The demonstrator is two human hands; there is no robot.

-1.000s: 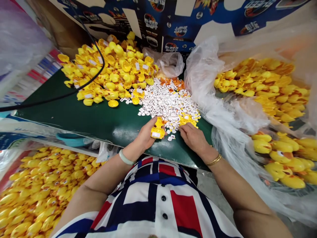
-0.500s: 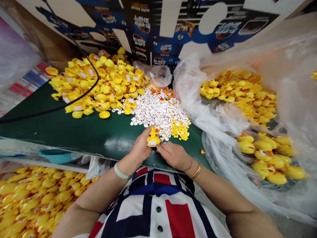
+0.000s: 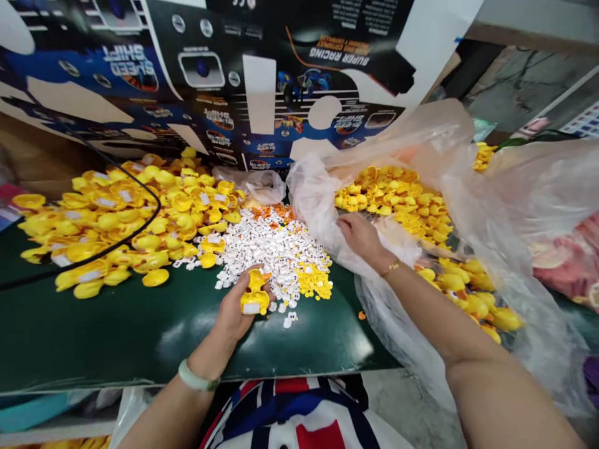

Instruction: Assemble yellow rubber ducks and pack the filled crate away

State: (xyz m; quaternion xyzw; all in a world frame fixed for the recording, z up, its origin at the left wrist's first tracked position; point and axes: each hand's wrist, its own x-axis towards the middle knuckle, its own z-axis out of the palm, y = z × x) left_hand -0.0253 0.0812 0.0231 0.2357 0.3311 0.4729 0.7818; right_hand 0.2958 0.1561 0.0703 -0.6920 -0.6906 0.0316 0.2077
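My left hand [image 3: 236,312] is closed around a small yellow plastic duck half-shell [image 3: 255,302], hollow side up, with a white patch inside its lower part and a bit of orange at the head. It is just above the near edge of a heap of small white eye pieces [image 3: 262,249]. My right hand [image 3: 362,240] is stretched out over the clear plastic bag [image 3: 318,193], left of the yellow duck shells [image 3: 397,193] lying in it. Its fingers are loosely curved and look empty; their tips are partly hard to make out.
A big pile of yellow half-shells [image 3: 140,212] lies left, crossed by a black cable [image 3: 150,221]. Small yellow discs [image 3: 314,280] and orange pieces [image 3: 276,214] border the white heap. Whole-looking ducks [image 3: 468,293] lie at right. Printed cardboard [image 3: 210,93] stands behind the green table [image 3: 187,337].
My right hand has left the half-shell and moved up and right to the plastic bag. My left hand keeps hold of the half-shell. The view has turned toward the right.
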